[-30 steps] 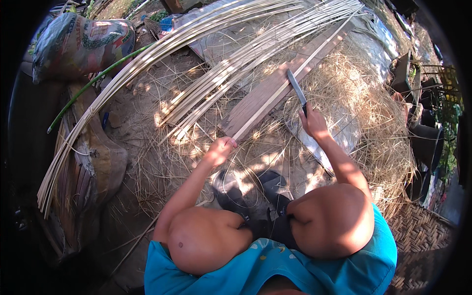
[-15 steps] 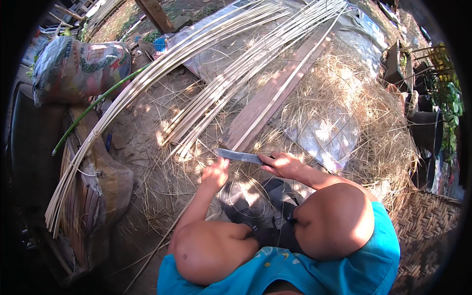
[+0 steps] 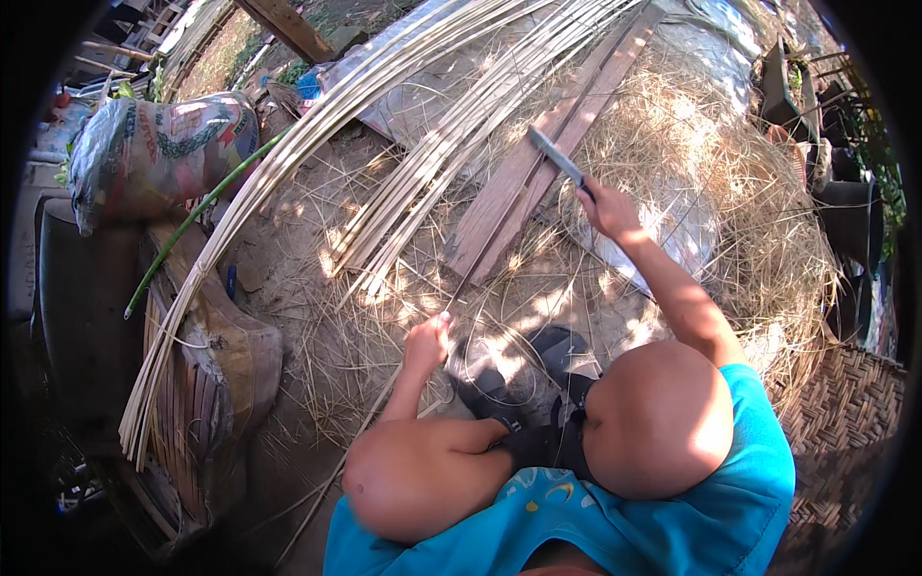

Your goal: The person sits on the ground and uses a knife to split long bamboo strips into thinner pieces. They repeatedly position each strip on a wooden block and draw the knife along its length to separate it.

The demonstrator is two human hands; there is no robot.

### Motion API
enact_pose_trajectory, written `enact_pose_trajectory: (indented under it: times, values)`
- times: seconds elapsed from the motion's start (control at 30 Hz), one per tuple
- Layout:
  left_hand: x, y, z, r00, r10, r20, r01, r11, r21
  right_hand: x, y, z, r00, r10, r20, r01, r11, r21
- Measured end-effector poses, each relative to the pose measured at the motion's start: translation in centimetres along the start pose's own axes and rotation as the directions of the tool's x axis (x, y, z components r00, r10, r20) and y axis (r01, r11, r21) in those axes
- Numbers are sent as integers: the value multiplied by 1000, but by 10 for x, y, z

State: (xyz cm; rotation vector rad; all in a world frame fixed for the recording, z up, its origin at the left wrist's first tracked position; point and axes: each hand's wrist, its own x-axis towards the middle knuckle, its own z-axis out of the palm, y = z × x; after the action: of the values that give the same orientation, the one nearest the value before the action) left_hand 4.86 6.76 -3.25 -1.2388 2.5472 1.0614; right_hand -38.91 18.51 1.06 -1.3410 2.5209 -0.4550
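My left grip [image 3: 426, 346] is closed, the fingers pinched on the near end of a thin strip [image 3: 496, 235]. This strip runs from there along the flat board [image 3: 485, 223], as a dark and narrow line against the worn brown wood; I cannot tell if this dark colour is its own surface or partly shadow. My right grip [image 3: 608, 211] is wrapped around the dark handle of a knife [image 3: 557, 159], whose straight grey metal blade lies slantwise over the board and crosses the line of the strip. Whether the cutting edge touches it, I cannot make out.

Left of the board lie loose pale strips [image 3: 471, 139], long, smooth and nearly parallel. Farther left, a tied bundle [image 3: 229, 226] of similar pieces bends in a wide curve, and its far ends are cut off by the upper edge. Beside it is a round green stem [image 3: 197, 213], in front of a bulging, wrinkled sack [image 3: 168, 158].

On the right, dry curly shavings [image 3: 730, 182] form a tangled heap and partly cover a crumpled whitish sheet [image 3: 691, 230]. The woven mat [image 3: 836, 432] shows a coarse zigzag texture before the black rim swallows it. The dark footwear [image 3: 485, 384] is partly hidden by the knees and is hard to read in the shade.
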Motion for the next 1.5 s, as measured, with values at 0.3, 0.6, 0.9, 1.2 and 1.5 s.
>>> enact_pose_trajectory:
  times: [0.3,0.6,0.9,1.2,1.5]
  values:
    - [-13,13,-8,996,33,-83,-22,991,130,-85,-80,27,870,-356,340,302,931,203]
    - [-16,-11,-26,999,32,-24,-33,996,-88,-20,-51,1,953,119,278,-153,983,101]
    - [-137,-117,-81,839,-489,239,529,837,-143,48,82,-36,945,262,-197,-271,962,-24]
    - [-75,-89,-23,989,-111,94,141,890,-434,-53,-52,38,897,-304,320,281,953,117]
    - [-44,-56,-27,979,-145,144,194,877,-440,-35,-42,27,906,-176,385,188,982,6]
